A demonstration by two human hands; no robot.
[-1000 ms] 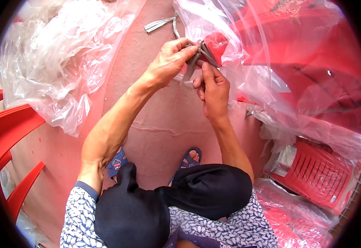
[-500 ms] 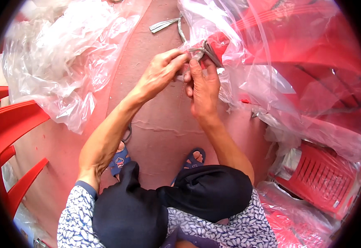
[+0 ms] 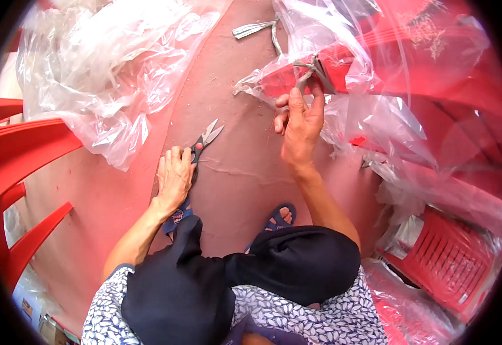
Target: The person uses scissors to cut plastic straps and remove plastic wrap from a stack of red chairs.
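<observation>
My left hand (image 3: 175,174) is low near the floor, its fingers closed around the dark handles of a pair of scissors (image 3: 201,145). The blades point away from me and are spread apart. Farther off, my right hand (image 3: 301,131) pinches a grey strip (image 3: 322,76), which is knotted around gathered clear plastic film (image 3: 297,31). The film covers red plastic chairs (image 3: 423,63) at the right. Part of the strip is hidden behind my right fingers.
A heap of crumpled clear plastic (image 3: 90,80) spreads at the far left. Red chair parts (image 3: 27,155) jut in from the left edge. Another grey strip (image 3: 254,29) lies on the reddish floor (image 3: 233,190). Film-wrapped slatted red plastic (image 3: 449,253) stands at the right.
My left hand has left the knot, come down toward me and taken hold of the scissors. My right hand keeps its grip on the grey strip. The whole view has shifted slightly.
</observation>
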